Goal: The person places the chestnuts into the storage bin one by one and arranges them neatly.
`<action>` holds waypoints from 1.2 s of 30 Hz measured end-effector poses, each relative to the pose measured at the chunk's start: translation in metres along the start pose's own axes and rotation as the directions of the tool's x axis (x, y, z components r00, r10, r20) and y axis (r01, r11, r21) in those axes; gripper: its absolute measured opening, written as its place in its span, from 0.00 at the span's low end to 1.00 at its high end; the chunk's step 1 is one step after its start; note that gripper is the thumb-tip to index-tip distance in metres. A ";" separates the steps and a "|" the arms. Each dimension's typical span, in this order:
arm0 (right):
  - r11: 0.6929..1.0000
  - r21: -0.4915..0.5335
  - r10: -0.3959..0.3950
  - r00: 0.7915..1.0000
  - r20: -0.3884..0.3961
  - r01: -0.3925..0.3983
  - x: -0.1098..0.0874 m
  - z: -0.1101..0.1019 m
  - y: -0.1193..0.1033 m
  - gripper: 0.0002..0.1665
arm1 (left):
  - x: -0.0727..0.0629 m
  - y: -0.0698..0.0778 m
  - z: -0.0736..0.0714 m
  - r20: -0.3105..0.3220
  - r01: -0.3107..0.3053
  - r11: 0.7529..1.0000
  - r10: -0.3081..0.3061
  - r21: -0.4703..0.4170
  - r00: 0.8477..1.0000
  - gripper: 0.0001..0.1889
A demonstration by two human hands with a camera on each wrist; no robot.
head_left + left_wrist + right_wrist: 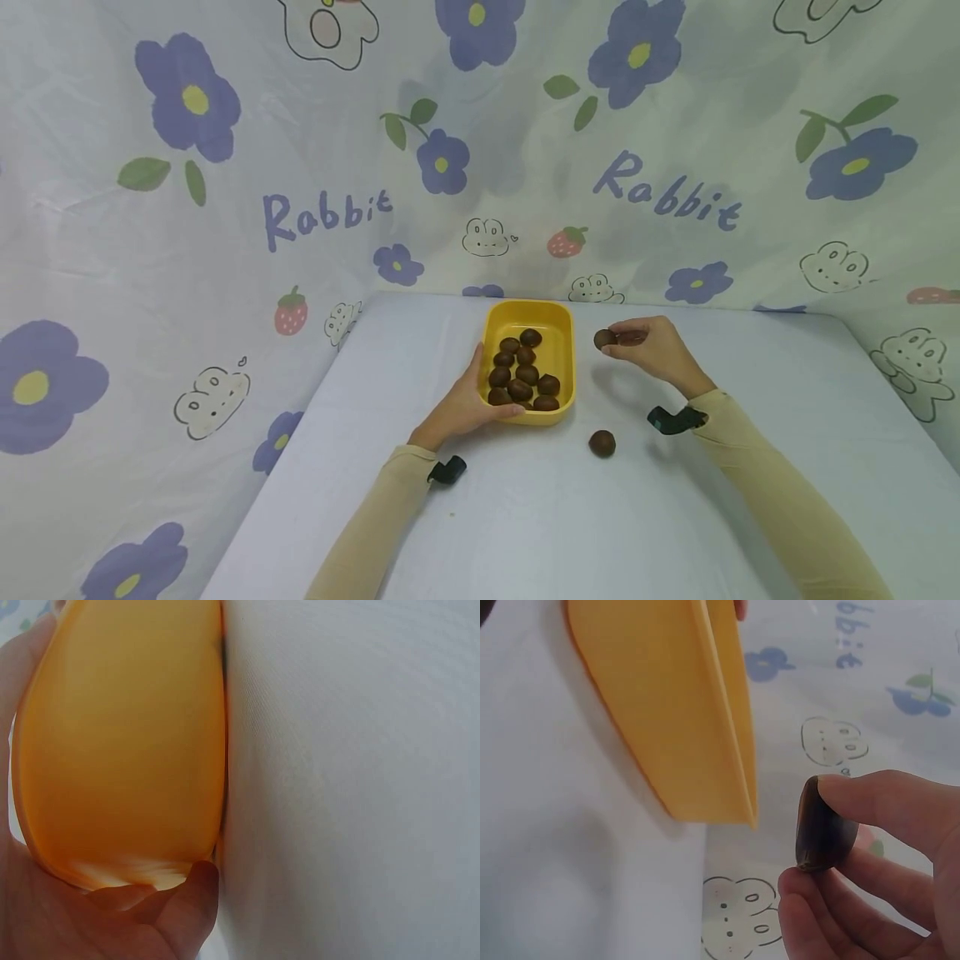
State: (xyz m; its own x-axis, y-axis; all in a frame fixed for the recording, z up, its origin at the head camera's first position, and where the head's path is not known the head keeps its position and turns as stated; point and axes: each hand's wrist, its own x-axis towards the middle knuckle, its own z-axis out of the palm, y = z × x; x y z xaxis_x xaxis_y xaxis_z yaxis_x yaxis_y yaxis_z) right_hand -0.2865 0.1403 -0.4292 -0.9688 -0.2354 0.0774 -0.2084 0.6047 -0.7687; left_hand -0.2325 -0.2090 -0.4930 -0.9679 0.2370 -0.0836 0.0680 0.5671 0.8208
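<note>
A yellow rectangular tub (564, 333) stands on the table with several brown chestnuts (527, 375) inside, mostly toward its near end. My left hand (467, 402) grips the tub at its near left corner, thumb along the near rim and fingers up the left side. In the left wrist view the tub's wall (127, 750) fills much of the picture. Right of the tub, my right hand (651, 346) pinches one chestnut (823, 829) between thumb and fingers, above the table. Another chestnut (602, 443) lies on the table, nearer me than the tub.
White cloth covers the table (525, 517). Behind it and along the left hangs a curtain (517, 183) printed with purple flowers, rabbits and strawberries. Dark wrist mounts (677, 419) sit at both cuffs.
</note>
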 end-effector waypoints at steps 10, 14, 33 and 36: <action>0.999 -0.027 -0.029 1.000 -0.003 0.028 0.018 0.002 -0.007 0.28 | -0.001 0.002 0.000 -0.002 0.019 1.000 -0.019 -0.001 1.000 0.78; 0.999 -0.025 -0.040 0.999 0.006 0.040 0.026 0.005 -0.010 0.28 | -0.001 0.002 0.000 -0.003 0.023 1.000 -0.023 0.000 1.000 0.77; 0.999 -0.037 -0.011 0.999 0.039 0.012 0.055 0.038 -0.020 0.25 | 0.000 0.000 0.001 -0.005 0.000 1.000 0.000 -0.008 1.000 0.78; 0.999 -0.042 -0.001 0.999 0.050 0.003 0.059 0.043 -0.022 0.25 | 0.000 0.000 0.001 -0.004 0.000 1.000 0.000 -0.006 1.000 0.78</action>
State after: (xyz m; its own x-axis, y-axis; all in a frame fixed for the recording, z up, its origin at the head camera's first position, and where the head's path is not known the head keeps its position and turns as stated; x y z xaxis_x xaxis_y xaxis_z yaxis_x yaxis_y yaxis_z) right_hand -0.3332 0.0803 -0.4357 -0.9607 -0.2738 0.0465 -0.2170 0.6356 -0.7409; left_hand -0.2321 -0.2083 -0.4935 -0.9688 0.2340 -0.0812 0.0667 0.5623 0.8242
